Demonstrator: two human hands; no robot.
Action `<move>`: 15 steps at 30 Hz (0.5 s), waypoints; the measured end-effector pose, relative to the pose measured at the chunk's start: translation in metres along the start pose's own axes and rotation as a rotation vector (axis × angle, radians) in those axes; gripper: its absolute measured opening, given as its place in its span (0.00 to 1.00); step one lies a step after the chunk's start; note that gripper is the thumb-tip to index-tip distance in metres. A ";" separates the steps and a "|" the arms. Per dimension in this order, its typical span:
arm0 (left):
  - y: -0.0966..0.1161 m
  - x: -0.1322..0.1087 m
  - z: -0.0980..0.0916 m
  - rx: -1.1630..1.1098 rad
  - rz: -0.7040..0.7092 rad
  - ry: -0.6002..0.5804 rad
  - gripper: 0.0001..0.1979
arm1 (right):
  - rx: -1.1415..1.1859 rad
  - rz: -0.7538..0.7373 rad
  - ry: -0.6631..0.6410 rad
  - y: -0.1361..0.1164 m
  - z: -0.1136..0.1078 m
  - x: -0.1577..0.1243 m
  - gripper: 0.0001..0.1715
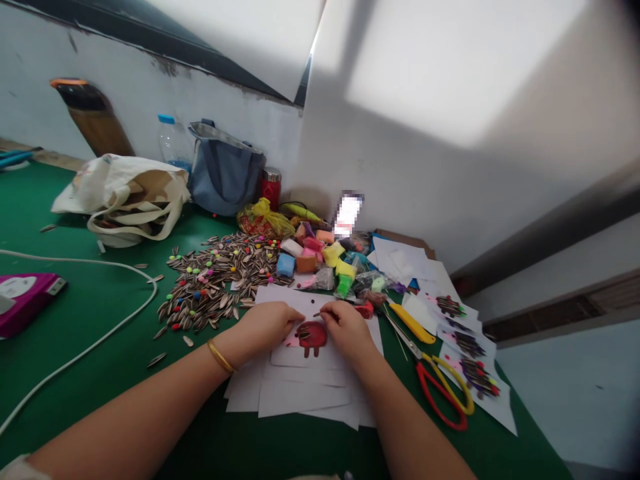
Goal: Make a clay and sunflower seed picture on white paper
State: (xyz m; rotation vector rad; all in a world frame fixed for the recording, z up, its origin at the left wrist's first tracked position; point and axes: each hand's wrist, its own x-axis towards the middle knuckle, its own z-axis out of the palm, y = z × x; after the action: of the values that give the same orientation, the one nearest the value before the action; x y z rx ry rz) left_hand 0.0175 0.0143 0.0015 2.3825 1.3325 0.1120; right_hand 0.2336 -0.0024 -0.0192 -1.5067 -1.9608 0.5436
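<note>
White paper sheets (305,397) lie in a loose stack before me, and on the top one is a red-brown clay animal (315,335) with a pink snout, two brown legs and a few seeds on its left part. My left hand (270,327) rests at the animal's left, fingers bent together near the snout; whether anything is between them is hidden. At the upper right of the animal, my right hand (346,328) pinches a sunflower seed (319,314) between thumb and forefinger. A small dark ball (313,301) sits on the paper above.
Sunflower seeds (215,280) with coloured bits spread at back left. Clay packets (307,263) lie behind the paper. Scissors (443,390), a yellow cutter (413,323) and finished seed-covered animals (477,379) are at right. Bags (225,167), a phone (348,215) and a cable (107,333) lie farther out.
</note>
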 end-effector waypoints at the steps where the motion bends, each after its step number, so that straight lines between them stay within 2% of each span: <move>1: -0.001 0.000 0.000 -0.010 -0.006 -0.001 0.17 | 0.020 0.001 -0.006 0.001 0.000 0.000 0.07; 6: -0.005 0.002 -0.001 -0.081 -0.017 0.006 0.17 | 0.101 -0.097 -0.060 -0.005 0.003 0.000 0.10; 15: -0.003 -0.001 -0.004 -0.078 -0.035 -0.008 0.17 | 0.011 -0.142 -0.061 -0.012 0.006 -0.003 0.11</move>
State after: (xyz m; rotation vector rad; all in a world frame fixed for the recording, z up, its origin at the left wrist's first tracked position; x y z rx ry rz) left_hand 0.0136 0.0164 0.0036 2.2914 1.3410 0.1422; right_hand 0.2210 -0.0086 -0.0167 -1.3459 -2.0887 0.5439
